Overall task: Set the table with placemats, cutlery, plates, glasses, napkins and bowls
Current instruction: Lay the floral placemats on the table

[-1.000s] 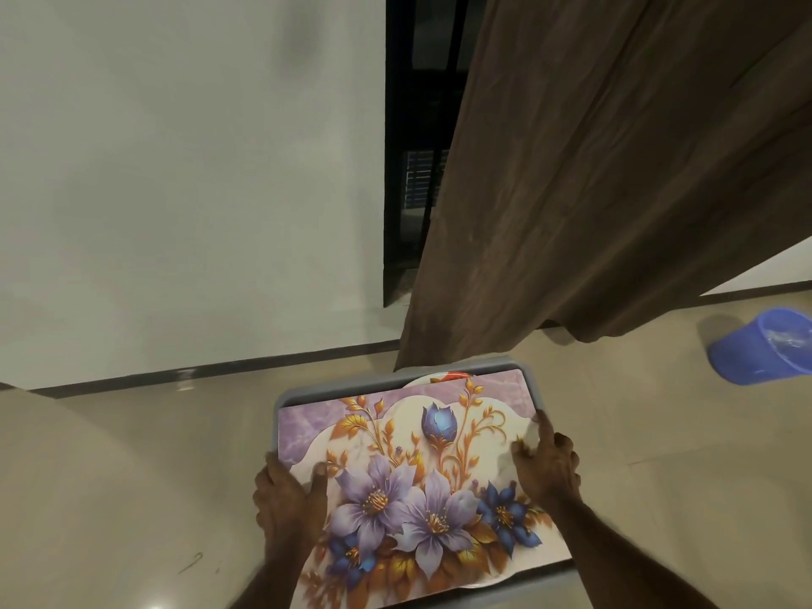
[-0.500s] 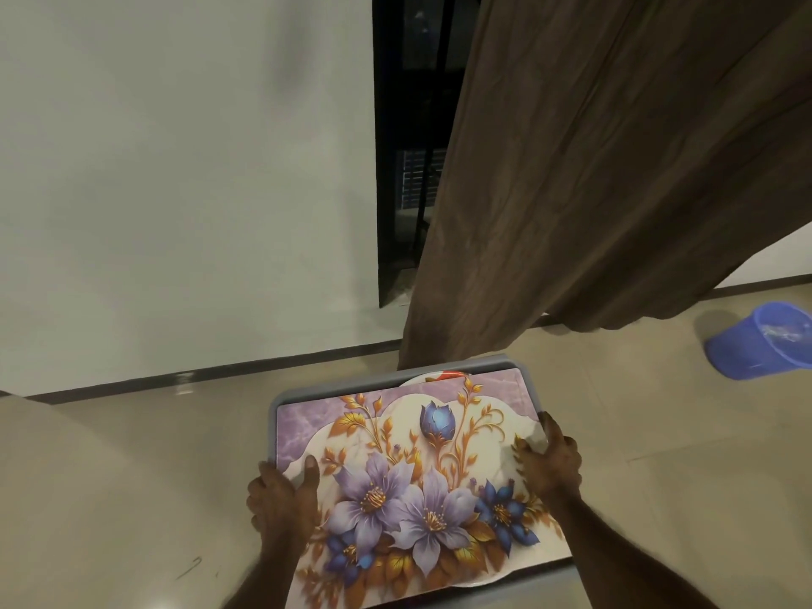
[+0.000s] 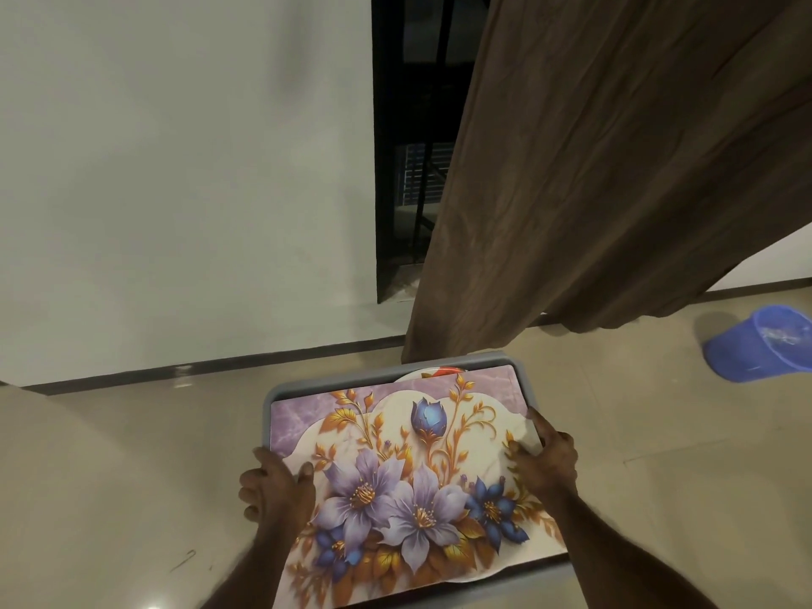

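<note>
Both hands on the load: left hand (image 3: 274, 487) gripping the left rim of the grey tray (image 3: 523, 380), thumb pressed down on the floral placemat (image 3: 395, 481), right hand (image 3: 545, 461) curled round the right rim with fingers over the mat's edge. Placemat lying flat on top, filling the tray, carried above the beige tiled floor (image 3: 110, 476), with a sliver of white plate (image 3: 422, 373) peeking out from under its far edge. Ahead, brown curtain (image 3: 615, 169) hanging beside a dark doorway (image 3: 413, 147), blue bucket (image 3: 760, 345) tipped on the floor well off to the right.
</note>
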